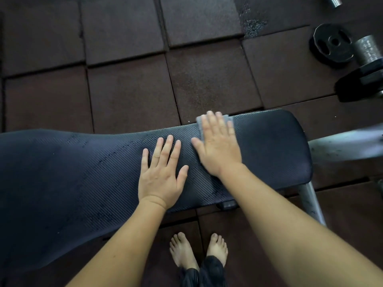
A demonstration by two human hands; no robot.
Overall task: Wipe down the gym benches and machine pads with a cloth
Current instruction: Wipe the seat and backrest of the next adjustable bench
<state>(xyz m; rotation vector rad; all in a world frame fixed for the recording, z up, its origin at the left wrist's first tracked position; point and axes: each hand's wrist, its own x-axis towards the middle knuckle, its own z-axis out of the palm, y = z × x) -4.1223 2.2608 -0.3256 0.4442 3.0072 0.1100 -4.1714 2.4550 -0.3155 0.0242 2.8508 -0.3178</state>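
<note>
A long dark ribbed bench pad (83, 172) runs left to right over the dark rubber tiled floor (124, 90). On it, near its right end, the left hand (160, 179) lies flat. Just to the right, the right hand (218, 146) presses flat on a small grey cloth (199, 126) at the pad's far edge. A grey metal frame leg (310, 201) stands under the right end. Beyond the bench, far right, a black round weight plate (331, 43) lies beside a grey metal dumbbell (366, 65). On the near side, two bare feet (182, 251) stand between the forearms.
</note>
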